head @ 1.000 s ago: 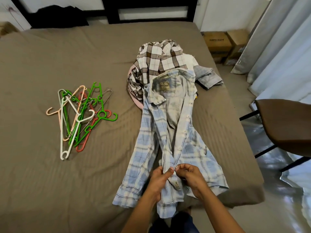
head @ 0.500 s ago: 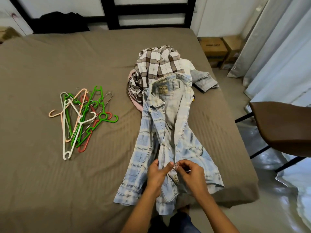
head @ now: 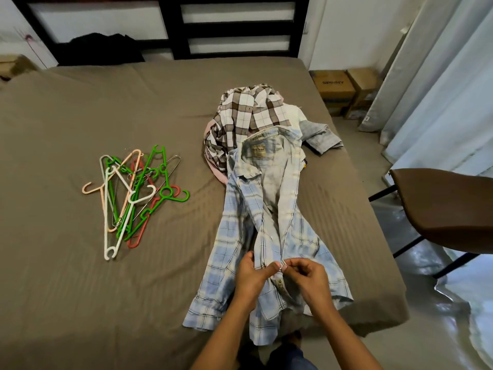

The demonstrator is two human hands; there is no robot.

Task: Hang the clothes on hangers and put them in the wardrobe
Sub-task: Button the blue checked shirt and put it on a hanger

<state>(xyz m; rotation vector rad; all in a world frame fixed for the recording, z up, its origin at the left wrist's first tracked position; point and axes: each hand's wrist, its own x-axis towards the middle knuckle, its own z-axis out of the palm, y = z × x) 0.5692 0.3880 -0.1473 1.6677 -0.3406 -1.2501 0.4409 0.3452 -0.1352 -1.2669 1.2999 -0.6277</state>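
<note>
Head view: left hand (head: 250, 275), right hand (head: 308, 276) pinch crumpled plaid shirt (head: 282, 225) placket.

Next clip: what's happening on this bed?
A person has a blue plaid shirt spread on the bed. The left hand and right hand both pinch its front edge low down, apparently at a button. No hanger is in it yet: the hangers lie piled to the left, and more clothes are heaped beyond the shirt.
</note>
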